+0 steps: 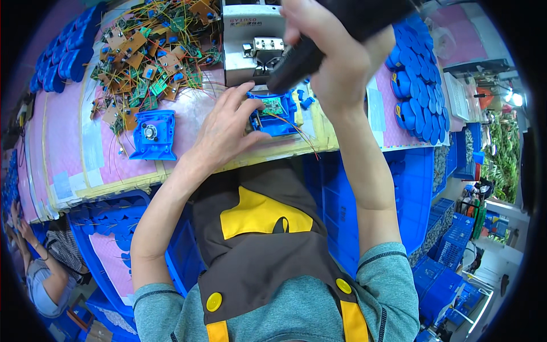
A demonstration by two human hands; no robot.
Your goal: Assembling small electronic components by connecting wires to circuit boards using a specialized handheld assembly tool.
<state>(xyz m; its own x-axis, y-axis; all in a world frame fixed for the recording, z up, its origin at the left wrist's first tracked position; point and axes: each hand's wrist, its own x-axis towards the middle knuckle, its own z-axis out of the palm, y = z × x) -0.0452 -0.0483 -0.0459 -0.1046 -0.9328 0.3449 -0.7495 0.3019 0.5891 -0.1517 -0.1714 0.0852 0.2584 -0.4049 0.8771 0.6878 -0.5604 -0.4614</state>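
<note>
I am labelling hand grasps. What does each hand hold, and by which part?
The right hand grasps a black power tool around its handle. The left hand steadies a blue housing at its left edge.

Blue housing (274,117) – green circuit board (273,106) inside; black tool (296,60); pink mat (68,131).
</note>
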